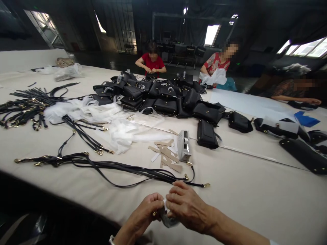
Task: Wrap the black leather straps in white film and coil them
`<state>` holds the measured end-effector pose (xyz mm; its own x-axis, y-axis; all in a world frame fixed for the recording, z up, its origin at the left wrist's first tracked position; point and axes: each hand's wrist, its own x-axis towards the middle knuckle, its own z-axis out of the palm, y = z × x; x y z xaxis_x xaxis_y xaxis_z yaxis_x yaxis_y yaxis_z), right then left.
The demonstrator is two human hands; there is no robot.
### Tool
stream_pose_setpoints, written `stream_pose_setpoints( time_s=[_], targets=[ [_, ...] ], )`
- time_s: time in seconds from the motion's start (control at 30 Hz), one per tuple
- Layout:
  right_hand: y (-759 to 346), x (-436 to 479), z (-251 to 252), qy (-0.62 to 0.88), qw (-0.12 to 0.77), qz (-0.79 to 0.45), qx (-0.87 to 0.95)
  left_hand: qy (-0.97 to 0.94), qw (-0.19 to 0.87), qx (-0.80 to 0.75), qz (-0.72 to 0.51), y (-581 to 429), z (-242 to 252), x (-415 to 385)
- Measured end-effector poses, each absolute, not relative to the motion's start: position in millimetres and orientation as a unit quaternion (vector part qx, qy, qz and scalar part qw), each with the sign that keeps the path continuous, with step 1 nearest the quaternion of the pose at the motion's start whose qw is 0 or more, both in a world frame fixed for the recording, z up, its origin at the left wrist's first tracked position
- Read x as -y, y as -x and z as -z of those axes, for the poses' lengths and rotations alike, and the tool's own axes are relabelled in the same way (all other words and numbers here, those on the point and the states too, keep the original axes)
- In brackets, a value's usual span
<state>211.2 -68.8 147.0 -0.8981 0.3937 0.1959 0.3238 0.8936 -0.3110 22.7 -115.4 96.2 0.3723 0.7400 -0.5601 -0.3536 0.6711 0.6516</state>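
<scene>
At the near table edge, both hands are closed on a small wrapped bundle (170, 222), greyish and translucent, with a white strip at its top; a gold metal fitting shows by the left fingers. My left hand (146, 212) pinches it from the left. My right hand (187, 206) has its fingers curled over it from the right, hiding much of it. Just beyond lie long black straps (122, 165) with gold clasps. A grey tape dispenser (184, 145) stands behind them, beside loose brown and white paper strips (167, 154).
Black handbags (165, 104) are heaped mid-table, with more to the right. White wrapping sheets (120, 132) spread left of centre, next to another pile of black straps (28, 105). Co-workers (153, 63) sit along the far side. A blue piece (306, 119) lies at right.
</scene>
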Motion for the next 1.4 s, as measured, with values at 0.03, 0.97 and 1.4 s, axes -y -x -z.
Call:
stream_pose_setpoints(
  time_s=[0.03, 0.97, 1.4],
  targets=[
    [-213.7, 68.3, -144.2, 0.189, 0.137, -0.152, 0.960, -0.222, 0.790, -0.459, -0.340, -26.5, -91.4, 115.7],
    [-286.5, -48.1, -16.9, 0.684, 0.398, -0.446, 0.419, 0.018, 0.570, -0.538, -0.621, -50.3, -84.5, 75.8],
    [-286.7, -24.9, -74.3, 0.623, 0.283, -0.468, 0.559, -0.095, 0.542, -0.533, -0.643, -54.4, -95.6, 69.4]
  ],
)
